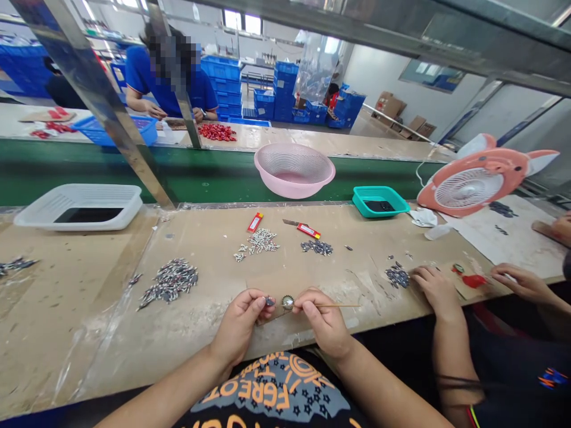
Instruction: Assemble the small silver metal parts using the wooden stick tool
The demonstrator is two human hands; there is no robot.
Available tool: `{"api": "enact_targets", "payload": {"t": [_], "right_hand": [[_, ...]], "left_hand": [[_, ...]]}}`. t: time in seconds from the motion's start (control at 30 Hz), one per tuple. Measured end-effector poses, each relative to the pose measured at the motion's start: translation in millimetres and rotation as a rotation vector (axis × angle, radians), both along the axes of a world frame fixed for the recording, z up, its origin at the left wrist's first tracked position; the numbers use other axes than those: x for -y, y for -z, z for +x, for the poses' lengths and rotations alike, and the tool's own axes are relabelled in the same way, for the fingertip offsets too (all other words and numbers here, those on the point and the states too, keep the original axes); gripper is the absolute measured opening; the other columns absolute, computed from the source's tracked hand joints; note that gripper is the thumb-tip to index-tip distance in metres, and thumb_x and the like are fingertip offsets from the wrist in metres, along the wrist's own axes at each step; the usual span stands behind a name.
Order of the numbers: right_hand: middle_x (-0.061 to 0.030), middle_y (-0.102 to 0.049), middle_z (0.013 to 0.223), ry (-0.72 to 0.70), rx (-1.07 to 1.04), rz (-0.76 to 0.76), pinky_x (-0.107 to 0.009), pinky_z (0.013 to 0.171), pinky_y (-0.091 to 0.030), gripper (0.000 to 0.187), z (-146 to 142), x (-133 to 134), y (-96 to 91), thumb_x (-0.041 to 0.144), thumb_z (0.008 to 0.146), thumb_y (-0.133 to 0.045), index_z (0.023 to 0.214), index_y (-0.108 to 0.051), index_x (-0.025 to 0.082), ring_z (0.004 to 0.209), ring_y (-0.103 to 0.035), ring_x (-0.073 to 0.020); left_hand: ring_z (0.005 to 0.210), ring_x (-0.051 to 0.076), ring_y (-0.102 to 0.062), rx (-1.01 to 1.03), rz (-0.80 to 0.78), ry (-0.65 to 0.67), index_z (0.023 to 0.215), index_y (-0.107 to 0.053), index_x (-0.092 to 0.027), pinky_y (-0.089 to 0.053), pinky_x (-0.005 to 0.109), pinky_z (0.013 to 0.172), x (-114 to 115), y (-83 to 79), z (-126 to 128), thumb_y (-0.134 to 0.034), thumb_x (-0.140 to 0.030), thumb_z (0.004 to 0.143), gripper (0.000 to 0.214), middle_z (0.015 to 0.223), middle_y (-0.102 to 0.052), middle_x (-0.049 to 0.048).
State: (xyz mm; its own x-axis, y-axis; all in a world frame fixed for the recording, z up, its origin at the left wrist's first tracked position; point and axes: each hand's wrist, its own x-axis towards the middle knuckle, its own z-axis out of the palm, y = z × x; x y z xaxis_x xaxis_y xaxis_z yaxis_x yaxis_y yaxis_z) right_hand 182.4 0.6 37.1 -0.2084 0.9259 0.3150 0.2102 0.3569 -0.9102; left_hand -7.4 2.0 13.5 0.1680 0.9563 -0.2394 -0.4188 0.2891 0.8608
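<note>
My left hand (241,324) is closed in a pinch on a small dark metal piece (270,301) at the near edge of the worktable (214,333). My right hand (323,321) pinches a thin wooden stick (339,306) that points right, and a small round silvery part (288,302) sits at its fingertips between the two hands. Ahead lie a large pile of small grey metal parts (169,282), a lighter pile (261,241) and a small dark pile (316,247).
A red utility knife (303,227) and a red box (255,222) lie mid-table. A pink basket (294,169), teal tray (380,201), white tray (80,206) and pink fan (479,181) stand behind. A neighbour's hands (435,285) work at my right; another person sits across the green conveyor (200,172).
</note>
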Motion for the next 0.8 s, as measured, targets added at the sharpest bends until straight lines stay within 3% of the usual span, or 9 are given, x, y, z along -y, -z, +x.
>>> {"api": "enact_targets", "payload": {"t": [0.3,0.8], "right_hand": [[-0.0034,-0.062,0.078,-0.04,0.05,0.088,-0.033,0.077,-0.044,0.019,-19,-5,-11.3,0.023,0.092,-0.042,0.086,-0.06,0.02,0.079,-0.057,-0.0164],[-0.0038,-0.063,0.079,-0.072,0.155,0.15,-0.034,0.078,-0.045,0.018,-19,-3,-16.0,0.023,0.092,-0.042,0.088,-0.06,0.021,0.079,-0.057,-0.0173]], "left_hand": [[0.07,0.014,-0.057,-0.01,0.012,0.025,0.083,-0.06,-0.017,-0.044,0.027,0.069,1,-0.1,-1,-0.06,-0.029,0.083,0.012,0.072,-0.066,0.002],[0.069,0.014,-0.058,0.003,0.028,0.003,0.08,-0.062,-0.016,-0.045,0.027,0.068,1,-4.3,-1,-0.061,-0.03,0.082,0.014,0.071,-0.065,0.0026]]}}
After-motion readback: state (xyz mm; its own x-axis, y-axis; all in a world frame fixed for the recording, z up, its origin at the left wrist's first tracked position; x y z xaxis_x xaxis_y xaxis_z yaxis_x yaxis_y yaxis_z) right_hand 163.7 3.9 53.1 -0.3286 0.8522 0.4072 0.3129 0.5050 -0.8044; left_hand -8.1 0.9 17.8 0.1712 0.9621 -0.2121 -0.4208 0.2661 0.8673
